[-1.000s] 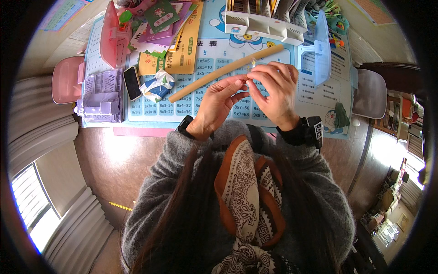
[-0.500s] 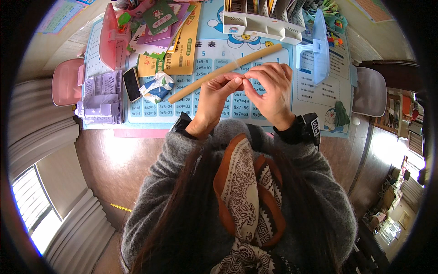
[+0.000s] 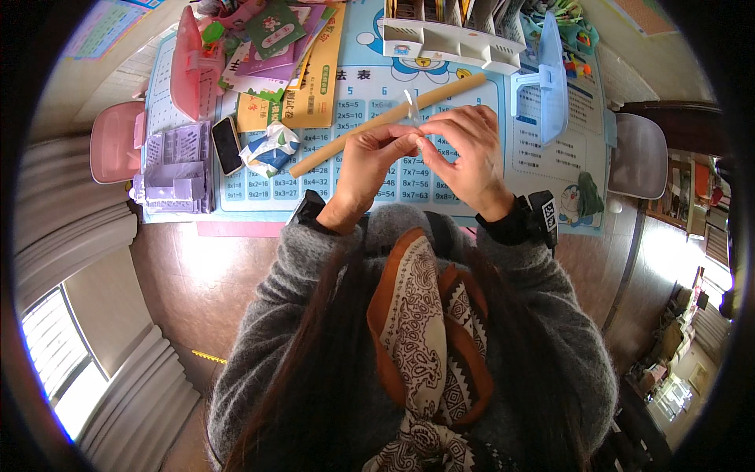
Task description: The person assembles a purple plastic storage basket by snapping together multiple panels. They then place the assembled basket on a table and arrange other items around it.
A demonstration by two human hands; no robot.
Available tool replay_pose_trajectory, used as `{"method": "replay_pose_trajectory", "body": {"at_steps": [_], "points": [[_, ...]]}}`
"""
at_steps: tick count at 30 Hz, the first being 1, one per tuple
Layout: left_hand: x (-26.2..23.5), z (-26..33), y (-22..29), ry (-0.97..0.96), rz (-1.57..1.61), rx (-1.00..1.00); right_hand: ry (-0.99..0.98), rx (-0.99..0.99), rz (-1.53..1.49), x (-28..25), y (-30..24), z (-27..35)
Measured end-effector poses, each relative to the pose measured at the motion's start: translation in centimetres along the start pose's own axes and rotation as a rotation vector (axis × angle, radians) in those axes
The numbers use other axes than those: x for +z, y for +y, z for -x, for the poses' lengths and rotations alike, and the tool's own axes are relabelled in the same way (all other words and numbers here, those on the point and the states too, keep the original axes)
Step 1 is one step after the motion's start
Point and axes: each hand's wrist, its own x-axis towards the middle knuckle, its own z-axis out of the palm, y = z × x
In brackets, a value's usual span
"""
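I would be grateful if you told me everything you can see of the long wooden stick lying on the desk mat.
The wooden stick is a long, slim, round rod of pale tan, plain and unpainted as it looks. It lies flat on the blue printed desk mat, slanting from lower left, near a crumpled blue and white wrapper, up to the right toward a white desk organiser. Its middle passes behind the left hand and right hand, which pinch a small thin white piece above it; whether they touch it cannot be told.
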Motion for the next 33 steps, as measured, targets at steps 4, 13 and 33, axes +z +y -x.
{"method": "replay_pose_trajectory", "body": {"at_steps": [4, 13, 33], "points": [[-0.3, -0.1, -0.4, 0.028, 0.114, -0.074, 0.014, 0.007, -0.071, 0.2, 0.1, -0.1], [1.5, 0.0, -0.6, 0.146, 0.138, 0.016, 0.112, 0.179, -0.123, 1.2, -0.1, 0.4], [-0.8, -3.6, -2.1, 0.367, 0.136, 0.041, 0.217, 0.130, 0.106, 1.2, 0.9, -0.4]]}}
